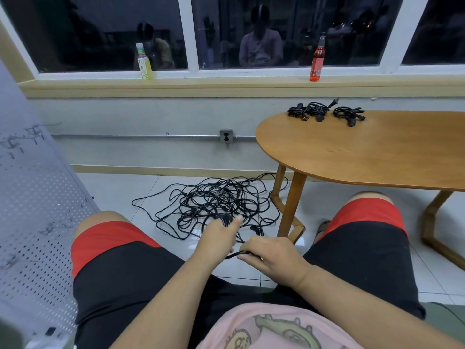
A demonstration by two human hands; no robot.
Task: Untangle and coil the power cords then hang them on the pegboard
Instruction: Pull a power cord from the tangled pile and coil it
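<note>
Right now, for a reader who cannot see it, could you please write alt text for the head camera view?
A seated person's left hand and right hand each hold black cord, with a tangled pile of cords on the tiled floor ahead. Three coiled cords lie on a wooden table to the right; a white pegboard stands at left.

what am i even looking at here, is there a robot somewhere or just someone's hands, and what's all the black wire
No robot: a single camera worn on a seated person's head looks down past their knees. The left hand grips a small bundle of black cord loops, and the right hand pinches a stretch of cord. A tangled pile of power cords lies on the tiled floor ahead. Three coiled cords sit on the wooden table. The white pegboard stands at the left.
</note>
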